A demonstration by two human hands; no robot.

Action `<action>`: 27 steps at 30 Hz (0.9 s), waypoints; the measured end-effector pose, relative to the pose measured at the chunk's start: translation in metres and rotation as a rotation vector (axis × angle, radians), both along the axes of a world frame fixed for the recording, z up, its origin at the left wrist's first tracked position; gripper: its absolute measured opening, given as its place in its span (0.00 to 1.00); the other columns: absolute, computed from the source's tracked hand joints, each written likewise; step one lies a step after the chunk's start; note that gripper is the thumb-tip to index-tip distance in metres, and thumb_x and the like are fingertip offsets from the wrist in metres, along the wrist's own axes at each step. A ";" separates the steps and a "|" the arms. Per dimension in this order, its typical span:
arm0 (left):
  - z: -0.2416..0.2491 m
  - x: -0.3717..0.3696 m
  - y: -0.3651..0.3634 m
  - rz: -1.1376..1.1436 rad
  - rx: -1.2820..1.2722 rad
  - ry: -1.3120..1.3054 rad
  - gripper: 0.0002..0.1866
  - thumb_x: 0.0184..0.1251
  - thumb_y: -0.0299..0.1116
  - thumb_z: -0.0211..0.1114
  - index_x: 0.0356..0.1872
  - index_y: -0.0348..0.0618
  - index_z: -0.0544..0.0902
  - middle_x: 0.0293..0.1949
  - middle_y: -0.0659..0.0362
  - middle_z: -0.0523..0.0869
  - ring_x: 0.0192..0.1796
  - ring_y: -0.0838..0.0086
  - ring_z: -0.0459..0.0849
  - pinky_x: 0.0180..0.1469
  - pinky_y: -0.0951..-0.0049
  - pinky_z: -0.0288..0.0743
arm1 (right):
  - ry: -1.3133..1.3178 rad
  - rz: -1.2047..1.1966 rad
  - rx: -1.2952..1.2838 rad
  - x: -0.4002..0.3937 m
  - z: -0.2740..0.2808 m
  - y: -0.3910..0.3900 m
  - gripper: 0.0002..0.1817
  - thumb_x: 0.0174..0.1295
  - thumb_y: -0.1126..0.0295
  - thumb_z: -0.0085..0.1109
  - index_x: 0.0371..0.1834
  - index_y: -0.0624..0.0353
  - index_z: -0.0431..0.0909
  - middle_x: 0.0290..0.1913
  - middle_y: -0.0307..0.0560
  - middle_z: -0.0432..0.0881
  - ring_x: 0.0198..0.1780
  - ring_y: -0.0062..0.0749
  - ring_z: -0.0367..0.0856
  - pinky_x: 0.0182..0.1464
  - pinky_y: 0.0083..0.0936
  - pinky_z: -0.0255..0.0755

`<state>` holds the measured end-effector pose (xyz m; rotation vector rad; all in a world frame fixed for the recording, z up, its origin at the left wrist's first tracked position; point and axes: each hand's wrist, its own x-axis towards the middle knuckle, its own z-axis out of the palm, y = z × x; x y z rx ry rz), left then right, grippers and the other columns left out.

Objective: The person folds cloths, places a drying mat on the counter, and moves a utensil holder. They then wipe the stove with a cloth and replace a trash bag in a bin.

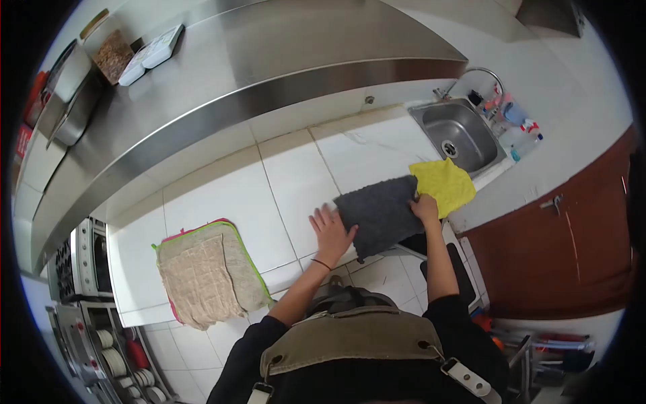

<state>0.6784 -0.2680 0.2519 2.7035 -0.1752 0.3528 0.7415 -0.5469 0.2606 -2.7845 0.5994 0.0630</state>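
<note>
Head view | two hands [332, 231] [425, 207] | one grey cloth [380, 214] | one yellow cloth [444, 184]

Open tile on the white counter [282, 182] runs from 9 to 12 o'clock of the left hand [331, 232]: clear lane there. At 8 o'clock, well apart, a stack of cloths [208, 269] overhangs the counter edge. Grey cloth [380, 215] fills the gap between both hands; right hand [425, 207] sits on its far corner. Yellow cloth [442, 185] blocks at 1 o'clock, lapping the sink [457, 135] rim. Steel hood [222, 74] hangs overhead at 11 to 12, limits lift height. Bottles [518, 128] crowd beyond the sink.
</note>
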 end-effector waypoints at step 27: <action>0.137 -0.230 0.244 0.777 -1.149 -0.177 0.30 0.46 0.25 0.73 0.53 0.38 0.72 0.33 0.61 0.80 0.31 0.83 0.78 0.31 0.82 0.73 | 0.391 1.091 1.377 -0.051 0.120 0.320 0.19 0.55 0.80 0.59 0.52 0.63 0.73 0.38 0.43 0.79 0.41 0.21 0.76 0.44 0.17 0.71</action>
